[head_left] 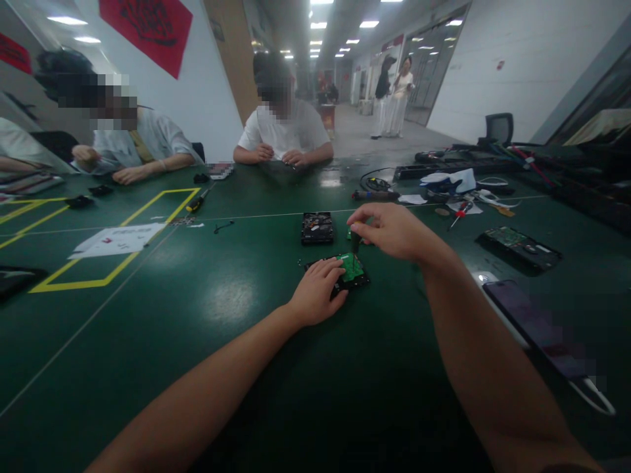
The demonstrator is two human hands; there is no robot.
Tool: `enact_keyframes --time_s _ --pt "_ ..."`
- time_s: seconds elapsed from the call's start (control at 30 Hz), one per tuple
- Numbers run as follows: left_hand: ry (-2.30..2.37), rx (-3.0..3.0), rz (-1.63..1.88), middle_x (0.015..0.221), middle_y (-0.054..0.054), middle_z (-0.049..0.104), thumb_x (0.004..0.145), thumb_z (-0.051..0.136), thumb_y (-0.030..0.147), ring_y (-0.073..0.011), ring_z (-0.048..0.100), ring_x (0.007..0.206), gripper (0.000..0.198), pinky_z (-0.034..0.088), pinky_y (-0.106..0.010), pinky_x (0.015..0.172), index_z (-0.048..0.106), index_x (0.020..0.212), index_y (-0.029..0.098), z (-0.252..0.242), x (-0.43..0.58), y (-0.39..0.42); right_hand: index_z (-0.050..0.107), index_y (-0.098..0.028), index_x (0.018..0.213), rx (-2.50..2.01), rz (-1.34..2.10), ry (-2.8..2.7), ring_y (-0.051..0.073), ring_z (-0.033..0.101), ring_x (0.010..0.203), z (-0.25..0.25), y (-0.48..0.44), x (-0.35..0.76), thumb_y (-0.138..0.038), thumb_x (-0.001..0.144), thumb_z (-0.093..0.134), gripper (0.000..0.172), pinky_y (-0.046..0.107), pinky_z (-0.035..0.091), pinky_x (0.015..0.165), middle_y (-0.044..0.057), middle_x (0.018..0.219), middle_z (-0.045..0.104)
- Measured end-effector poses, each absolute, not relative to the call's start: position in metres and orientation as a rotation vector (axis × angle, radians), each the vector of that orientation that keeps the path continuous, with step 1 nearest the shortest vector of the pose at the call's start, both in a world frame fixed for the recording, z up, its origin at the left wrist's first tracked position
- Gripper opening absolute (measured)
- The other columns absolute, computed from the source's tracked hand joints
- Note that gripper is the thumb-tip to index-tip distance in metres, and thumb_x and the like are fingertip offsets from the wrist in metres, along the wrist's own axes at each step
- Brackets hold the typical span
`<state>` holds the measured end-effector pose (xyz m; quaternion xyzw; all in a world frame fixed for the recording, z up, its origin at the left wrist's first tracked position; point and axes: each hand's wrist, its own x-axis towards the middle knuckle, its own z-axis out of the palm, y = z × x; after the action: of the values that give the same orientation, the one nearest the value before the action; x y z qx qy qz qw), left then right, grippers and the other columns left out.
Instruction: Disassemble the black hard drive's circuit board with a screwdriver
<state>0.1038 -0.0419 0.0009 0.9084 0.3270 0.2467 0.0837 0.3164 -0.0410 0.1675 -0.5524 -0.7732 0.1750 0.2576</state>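
Observation:
On the green table, a black hard drive with a green circuit board (353, 268) lies in front of me. My left hand (320, 289) rests on its left part, fingers spread over the casing and the board's edge. Above the board, my right hand (382, 228) pinches the top of a dark screwdriver (355, 244), held upright with its tip down at the board. Just behind sits a second black drive (317, 228). A small green piece shows partly behind my right fingers.
At the right are another drive (520, 248), a phone (537, 325) with a white cable, and a red screwdriver (460, 211). Tools and cables lie further back. Paper (116, 240) and a yellow-handled screwdriver (197, 200) are left. People sit across the table (221, 263).

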Motion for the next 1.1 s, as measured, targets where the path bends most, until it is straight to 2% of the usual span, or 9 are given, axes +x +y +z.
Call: enact_keyframes --time_s 0.33,0.43,0.57,0.67,0.77,1.1 --pt "0.984 2.716 0.715 0.151 -0.014 0.056 0.093 0.065 0.036 -0.0331 0.047 0.146 0.045 0.036 -0.058 0.123 0.057 0.134 0.020 0.0021 0.1034 -0.0421 0.073 -0.018 0.112 -1.519 0.467 -2.056 0.020 0.070 0.074 0.1634 -0.0384 0.3167 -0.025 0.094 0.061 0.023 0.032 0.053 0.070 0.008 0.091 0.078" --pt "0.988 2.716 0.723 0.151 -0.014 0.056 0.092 0.066 0.035 -0.0331 0.047 0.146 0.045 0.037 -0.059 0.123 0.057 0.134 0.021 0.0020 0.1039 -0.0423 0.073 -0.019 0.108 -1.534 0.486 -2.028 0.020 0.070 0.073 0.1627 -0.0381 0.3151 -0.026 0.094 0.061 0.020 0.032 0.053 0.071 0.006 0.085 0.076" --pt "0.983 2.717 0.736 0.150 -0.014 0.057 0.093 0.066 0.035 -0.0333 0.048 0.146 0.043 0.037 -0.059 0.123 0.058 0.133 0.021 0.0023 0.1044 -0.0428 0.075 -0.021 0.100 -1.491 0.477 -2.069 0.020 0.068 0.077 0.1649 -0.0392 0.3147 -0.031 0.093 0.067 0.014 0.031 0.051 0.073 0.005 0.087 0.076" --pt "0.978 2.720 0.732 0.150 -0.014 0.057 0.093 0.065 0.035 -0.0329 0.047 0.146 0.043 0.036 -0.058 0.124 0.057 0.133 0.020 0.0022 0.1043 -0.0428 0.076 -0.022 0.100 -1.476 0.472 -2.100 0.020 0.068 0.078 0.1660 -0.0398 0.3163 -0.025 0.092 0.066 0.013 0.030 0.050 0.073 0.004 0.089 0.077" --pt "0.976 2.725 0.734 0.150 -0.015 0.057 0.093 0.065 0.034 -0.0325 0.047 0.146 0.044 0.036 -0.057 0.124 0.057 0.134 0.019 0.0016 0.1039 -0.0425 0.075 -0.021 0.107 -1.486 0.435 -2.083 0.020 0.069 0.079 0.1655 -0.0393 0.3178 -0.021 0.092 0.064 0.019 0.031 0.051 0.074 0.005 0.091 0.077" --pt "0.956 2.704 0.756 0.148 -0.014 0.058 0.093 0.065 0.034 -0.0319 0.049 0.144 0.045 0.036 -0.056 0.124 0.054 0.135 0.021 0.0054 0.1046 -0.0434 0.073 -0.018 0.102 -1.511 0.400 -2.070 0.024 0.071 0.081 0.1635 -0.0377 0.3175 -0.033 0.089 0.070 0.020 0.036 0.054 0.076 0.009 0.091 0.077"
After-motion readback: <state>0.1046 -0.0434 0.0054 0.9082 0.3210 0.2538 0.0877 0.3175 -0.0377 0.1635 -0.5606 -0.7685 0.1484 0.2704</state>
